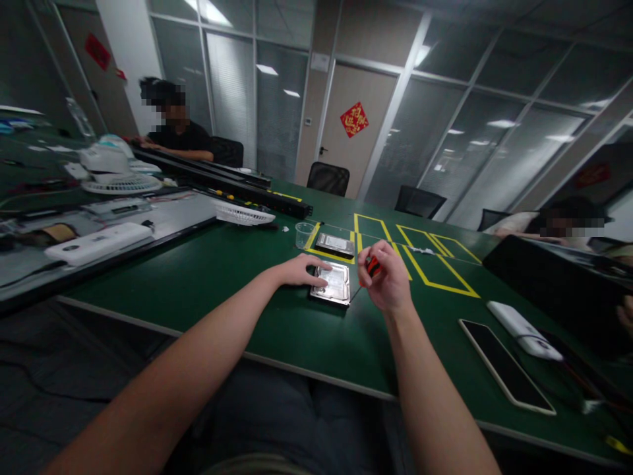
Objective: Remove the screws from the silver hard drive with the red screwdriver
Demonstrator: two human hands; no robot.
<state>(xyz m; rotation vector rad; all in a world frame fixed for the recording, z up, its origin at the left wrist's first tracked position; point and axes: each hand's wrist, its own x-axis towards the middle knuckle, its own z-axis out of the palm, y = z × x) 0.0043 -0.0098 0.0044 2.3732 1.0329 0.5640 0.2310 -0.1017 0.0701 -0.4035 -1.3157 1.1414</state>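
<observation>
A silver hard drive [338, 282] lies on the green table in front of me. My left hand [301, 269] holds it down from its left side, with fingertips over its top face. My right hand [388, 277] is closed around a screwdriver with a red and black handle [372, 266]. The thin shaft slants down to the drive's near right corner; whether the tip sits in a screw is too small to tell. Just behind, a second hard drive [335, 245] lies inside a yellow tape outline. A clear plastic cup [303, 235] stands to its left.
More yellow tape rectangles [448, 285] mark the table to the right. A phone [507, 366] and a white power bank [524, 330] with cable lie at the near right. Left are a large panel [182, 214], a white fan [121, 183] and long black bars [284, 203]. Other people sit across.
</observation>
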